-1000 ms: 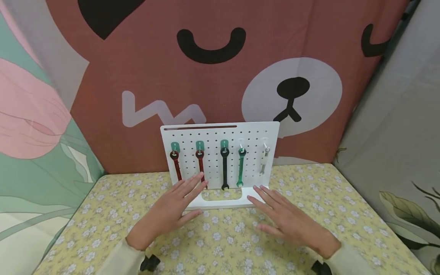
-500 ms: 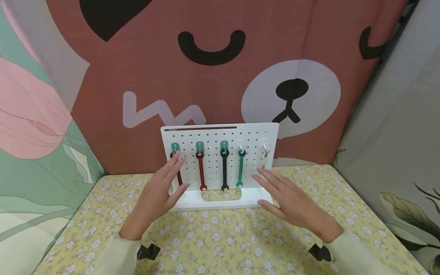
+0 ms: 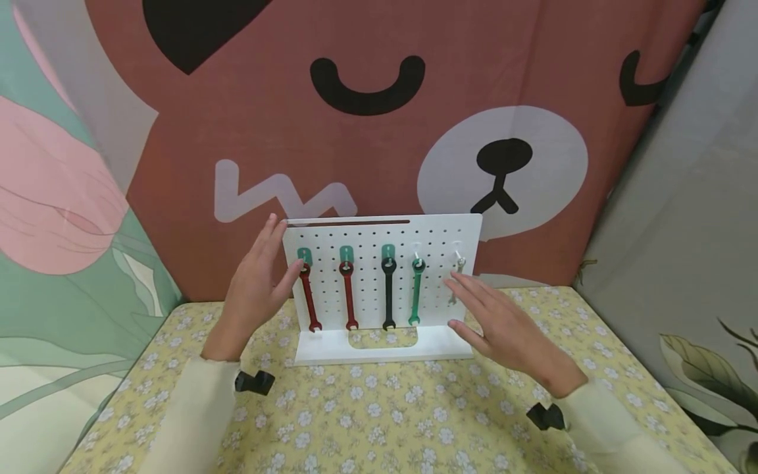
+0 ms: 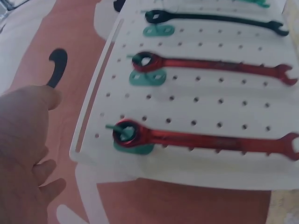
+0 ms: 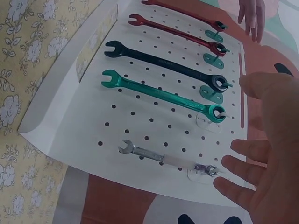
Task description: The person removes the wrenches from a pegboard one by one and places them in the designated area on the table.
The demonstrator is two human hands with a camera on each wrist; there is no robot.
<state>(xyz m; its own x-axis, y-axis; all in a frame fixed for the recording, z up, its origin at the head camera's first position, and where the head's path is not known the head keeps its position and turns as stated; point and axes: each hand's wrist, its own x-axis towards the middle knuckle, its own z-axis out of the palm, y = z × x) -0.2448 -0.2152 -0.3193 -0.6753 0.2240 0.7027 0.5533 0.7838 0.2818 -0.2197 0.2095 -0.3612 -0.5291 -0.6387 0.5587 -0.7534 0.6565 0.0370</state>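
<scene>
Nearest: floral-covered worktop (image 3: 355, 421). Right hand (image 3: 509, 329) near the silver wrench (image 5: 148, 153), left hand (image 3: 251, 289) beside the opposite edge of the white pegboard (image 3: 441, 283); fingers of both extended, holding nothing. On hooks, left to right: 2 red wrenches (image 3: 349, 296), black wrench (image 3: 388, 296), green wrench (image 3: 416, 296), silver. Behind: printed curtain (image 3: 367, 158).

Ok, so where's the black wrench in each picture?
Head: the black wrench hangs in the middle, third from left.
Left wrist: the black wrench runs sideways near the top.
Right wrist: the black wrench slants across the upper middle.
All three share the white pegboard behind it.
</scene>
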